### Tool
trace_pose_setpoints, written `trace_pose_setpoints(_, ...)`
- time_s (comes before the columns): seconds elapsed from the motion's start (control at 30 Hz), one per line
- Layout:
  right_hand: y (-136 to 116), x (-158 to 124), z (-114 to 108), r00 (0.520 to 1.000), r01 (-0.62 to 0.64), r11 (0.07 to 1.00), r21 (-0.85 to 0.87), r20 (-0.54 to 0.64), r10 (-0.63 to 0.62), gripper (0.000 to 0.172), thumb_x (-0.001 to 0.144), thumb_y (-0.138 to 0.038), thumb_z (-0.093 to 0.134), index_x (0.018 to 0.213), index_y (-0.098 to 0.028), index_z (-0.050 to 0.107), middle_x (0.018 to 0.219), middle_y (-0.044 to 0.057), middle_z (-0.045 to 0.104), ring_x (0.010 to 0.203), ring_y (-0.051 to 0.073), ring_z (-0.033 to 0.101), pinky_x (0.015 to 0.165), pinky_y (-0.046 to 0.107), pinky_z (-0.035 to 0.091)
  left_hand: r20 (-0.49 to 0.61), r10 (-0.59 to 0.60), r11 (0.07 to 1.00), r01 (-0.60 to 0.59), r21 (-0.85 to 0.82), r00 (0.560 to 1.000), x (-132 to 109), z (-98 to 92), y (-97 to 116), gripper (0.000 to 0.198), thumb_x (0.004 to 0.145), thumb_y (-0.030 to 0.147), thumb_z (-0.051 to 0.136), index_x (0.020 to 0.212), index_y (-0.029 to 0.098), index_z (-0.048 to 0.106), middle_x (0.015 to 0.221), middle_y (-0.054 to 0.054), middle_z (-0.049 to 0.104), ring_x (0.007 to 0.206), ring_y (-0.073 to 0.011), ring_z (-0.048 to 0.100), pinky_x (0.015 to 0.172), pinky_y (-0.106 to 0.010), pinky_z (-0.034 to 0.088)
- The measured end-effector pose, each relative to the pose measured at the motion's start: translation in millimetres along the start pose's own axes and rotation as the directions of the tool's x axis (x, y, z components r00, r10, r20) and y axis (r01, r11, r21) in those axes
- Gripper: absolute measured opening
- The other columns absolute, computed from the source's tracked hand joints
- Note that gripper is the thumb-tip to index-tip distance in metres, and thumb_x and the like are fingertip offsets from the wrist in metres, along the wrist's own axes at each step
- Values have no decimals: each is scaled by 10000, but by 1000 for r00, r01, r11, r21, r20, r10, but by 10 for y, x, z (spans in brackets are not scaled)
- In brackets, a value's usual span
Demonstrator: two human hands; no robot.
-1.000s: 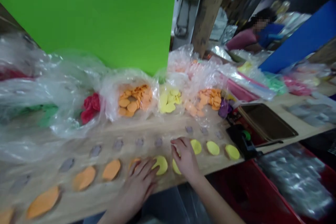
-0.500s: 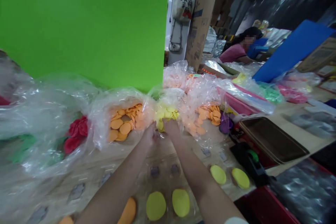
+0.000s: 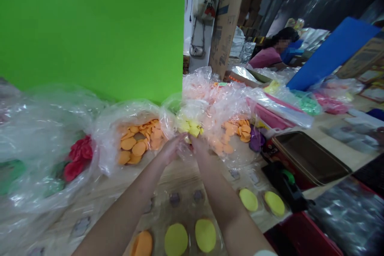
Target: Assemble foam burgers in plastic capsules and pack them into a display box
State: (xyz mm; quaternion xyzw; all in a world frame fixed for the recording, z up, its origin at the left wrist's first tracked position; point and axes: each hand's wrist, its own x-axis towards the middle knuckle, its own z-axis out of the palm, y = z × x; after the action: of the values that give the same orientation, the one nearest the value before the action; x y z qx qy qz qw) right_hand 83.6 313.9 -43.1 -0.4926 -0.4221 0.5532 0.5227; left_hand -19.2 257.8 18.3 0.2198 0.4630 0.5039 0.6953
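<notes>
Both arms reach forward to a clear plastic bag (image 3: 193, 108) of thin yellow foam-like discs (image 3: 192, 127). At the bag's mouth, my left hand (image 3: 174, 148) is closed on the plastic on its left side. My right hand (image 3: 194, 143) is at the front of the yellow pieces, its fingers mostly hidden, so what they hold cannot be made out. Nearer me, a yellow disc (image 3: 176, 240) and a second yellow disc (image 3: 205, 235) lie side by side on clear film, with an orange disc (image 3: 142, 244) left of them, partly behind my left forearm.
Bags of orange discs (image 3: 138, 148) and red pieces (image 3: 78, 158) stand to the left. At right are orange pieces (image 3: 237, 130), purple pieces (image 3: 256, 139), a dark-lidded box (image 3: 312, 156) and a black tape dispenser (image 3: 285, 184). A green panel (image 3: 90, 32) rises behind; a person (image 3: 270, 54) works far back.
My left hand has moved up slightly against the yellow pieces. My right hand has shifted a little lower at the bag's mouth. The view has turned slightly.
</notes>
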Motion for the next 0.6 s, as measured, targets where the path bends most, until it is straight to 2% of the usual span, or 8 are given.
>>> trace_pose_setpoints(0.1,-81,-83,-34,997,-57,995,77,-52,61,338,747,-306,541,1063,-225,452,830,8,617,693,137,606,571,247,491,-135,-56,998,54,-16,989,-340,-199,-36,223,717,342,643,840,167,581,730,-21,603,668,-134,587,643,-246,457)
trace_pose_setpoints(0.17,-205,-238,-86,996,-87,990,111,-15,90,365,720,-301,574,1055,-224,453,886,20,617,739,145,610,589,258,502,-206,-116,993,107,-55,972,-635,-280,-86,206,759,354,589,843,170,556,764,-38,600,688,-139,594,675,-274,475)
trace_pose_setpoints(0.27,-428,-691,-126,991,-39,997,74,134,29,360,737,-336,580,1062,-232,463,977,29,604,825,157,601,637,274,508,-83,-209,962,190,-196,974,-1019,-217,-178,333,780,461,532,944,172,559,927,-95,615,843,-190,613,775,-347,490)
trace_pose_setpoints(0.37,-607,-1271,-125,944,210,961,-179,293,-152,301,807,-349,507,1076,-217,484,994,45,587,891,165,570,763,320,491,130,-154,910,192,-368,979,-1213,-54,-265,443,775,566,488,960,174,584,924,-89,629,830,-200,618,732,-342,514)
trace_pose_setpoints(0.43,-681,-1592,-148,883,417,821,-390,388,-265,288,827,-308,474,1093,-202,504,1026,66,568,970,183,532,875,366,440,134,-108,882,157,-444,985,-1291,-20,-322,392,785,528,513,902,165,605,845,-59,641,727,-158,621,655,-282,527)
trace_pose_setpoints(0.5,-722,-1806,-201,845,512,692,-509,441,-301,325,813,-269,484,1127,-189,505,1076,90,540,1017,197,502,914,385,410,82,-138,880,161,-448,987,-1394,-84,-379,287,798,420,561,882,151,616,836,-44,651,695,-129,623,647,-242,535)
trace_pose_setpoints(0.53,-731,-1874,-229,850,505,679,-533,445,-282,351,800,-266,500,1141,-185,502,1092,96,530,1020,199,499,903,380,418,59,-168,889,177,-422,984,-1459,-147,-403,230,799,349,582,891,142,621,853,-47,656,706,-123,628,657,-225,539)
trace_pose_setpoints(0.6,-723,-1960,-259,874,410,756,-511,457,-164,408,775,-282,531,1172,-197,489,1100,87,533,988,189,521,831,345,461,28,-226,905,221,-364,974,-1604,-308,-434,167,789,232,607,905,115,627,884,-69,660,744,-126,639,649,-184,541)
